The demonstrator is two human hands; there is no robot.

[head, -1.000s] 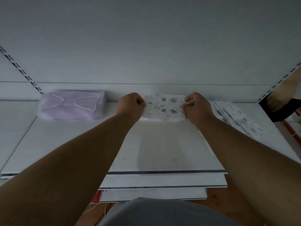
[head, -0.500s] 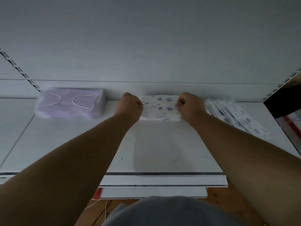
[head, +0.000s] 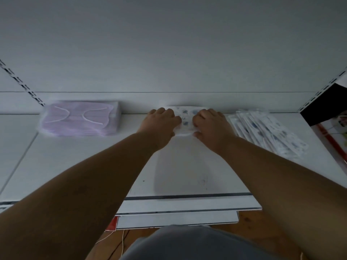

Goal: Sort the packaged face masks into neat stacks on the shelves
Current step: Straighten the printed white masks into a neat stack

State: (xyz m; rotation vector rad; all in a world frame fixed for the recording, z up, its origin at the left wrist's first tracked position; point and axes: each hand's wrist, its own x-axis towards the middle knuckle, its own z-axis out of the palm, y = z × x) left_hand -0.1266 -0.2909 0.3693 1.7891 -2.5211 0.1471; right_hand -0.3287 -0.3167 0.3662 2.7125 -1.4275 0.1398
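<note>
White metal shelf (head: 93, 166), back panel behind. Left hand (head: 159, 122) and right hand (head: 212, 124) both rest on a white stack of blue-patterned packaged masks (head: 185, 117) at the back edge. Left: tidy stack of lilac packaged masks (head: 78, 119). Right: slumped, fanned row of blue-patterned packs (head: 268, 134).

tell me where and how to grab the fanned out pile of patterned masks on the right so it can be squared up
Take the fanned pile of patterned mask packs by its two long edges, one hand on each, coming from the shelf's front. The flat packs have slid into a slanted spread, so pressing inward from both sides should gather them. A pinch from above would probably lift only the top pack.
</note>
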